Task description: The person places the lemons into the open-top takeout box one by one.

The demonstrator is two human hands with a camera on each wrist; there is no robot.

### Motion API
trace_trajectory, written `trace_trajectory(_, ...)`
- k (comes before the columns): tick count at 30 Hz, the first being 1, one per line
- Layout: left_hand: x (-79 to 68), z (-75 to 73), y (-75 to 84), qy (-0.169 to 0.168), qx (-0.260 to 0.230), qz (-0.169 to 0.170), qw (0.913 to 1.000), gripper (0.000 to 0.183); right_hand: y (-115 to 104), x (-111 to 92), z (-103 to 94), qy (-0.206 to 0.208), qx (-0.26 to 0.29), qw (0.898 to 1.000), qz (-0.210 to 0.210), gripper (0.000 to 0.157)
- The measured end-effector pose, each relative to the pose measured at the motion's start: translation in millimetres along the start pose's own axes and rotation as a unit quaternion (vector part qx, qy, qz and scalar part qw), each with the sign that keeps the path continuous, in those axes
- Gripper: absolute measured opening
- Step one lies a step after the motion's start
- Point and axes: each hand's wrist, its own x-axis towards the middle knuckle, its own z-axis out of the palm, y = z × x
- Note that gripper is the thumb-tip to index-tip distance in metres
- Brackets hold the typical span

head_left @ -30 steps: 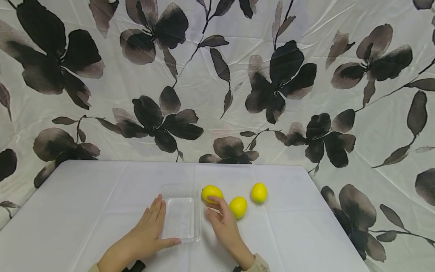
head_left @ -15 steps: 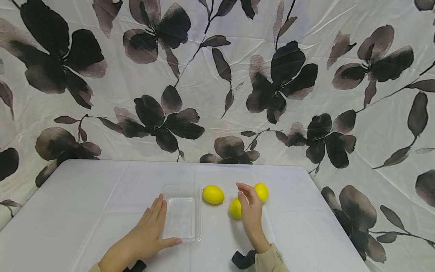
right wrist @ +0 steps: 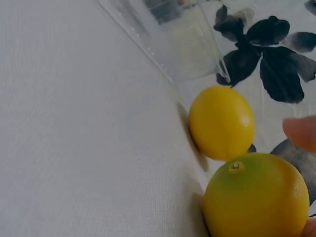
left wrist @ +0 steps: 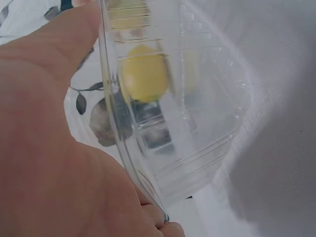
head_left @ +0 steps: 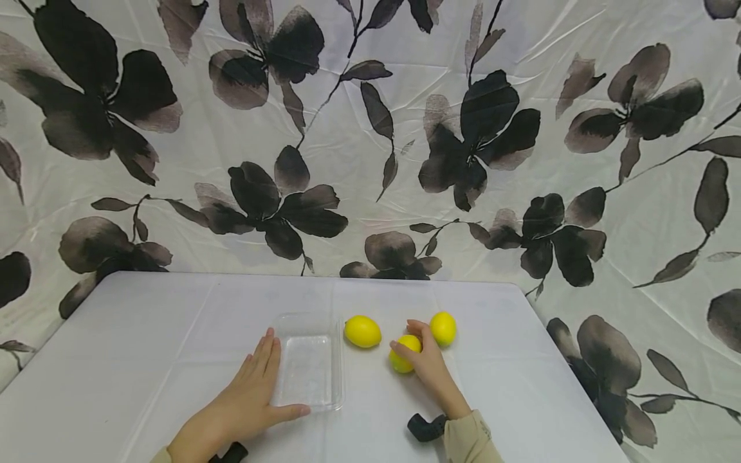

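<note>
A clear plastic container (head_left: 309, 370) sits on the white table. My left hand (head_left: 246, 389) lies along its left side with fingers straight and thumb stretched across the near edge; the rim (left wrist: 116, 118) is against this hand in the left wrist view. My right hand (head_left: 431, 366) is over the middle lemon (head_left: 402, 361), its thumb and fingers spread across the top. In the right wrist view a fingertip (right wrist: 301, 133) stands apart from that lemon (right wrist: 256, 197), which shows a greenish stem end. Another lemon (head_left: 363, 331) lies between the container and this hand.
A third lemon (head_left: 443, 328) lies just behind and right of my right hand. The white table (head_left: 145, 334) ends at a floral cloth backdrop (head_left: 370, 128). A black wrist device (head_left: 426, 427) sits beside the right sleeve.
My right hand has gone from beside the left lemon to the right, then come down over the middle lemon. My left hand stays at the container.
</note>
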Motion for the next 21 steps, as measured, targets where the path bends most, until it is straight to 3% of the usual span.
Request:
trace_trajectory(6,0.0,0.0,-0.3,0.008,0.004,0.003,1.0,0.131,7,2,-5.6,-0.056,-0.031,0.998,0.008,0.092)
trace_trajectory(21,2.1,6.6,-9.5,0.03,0.017,0.004,0.9994,0.131,19,1,-3.8,-0.056,-0.089,0.993,-0.043,0.087)
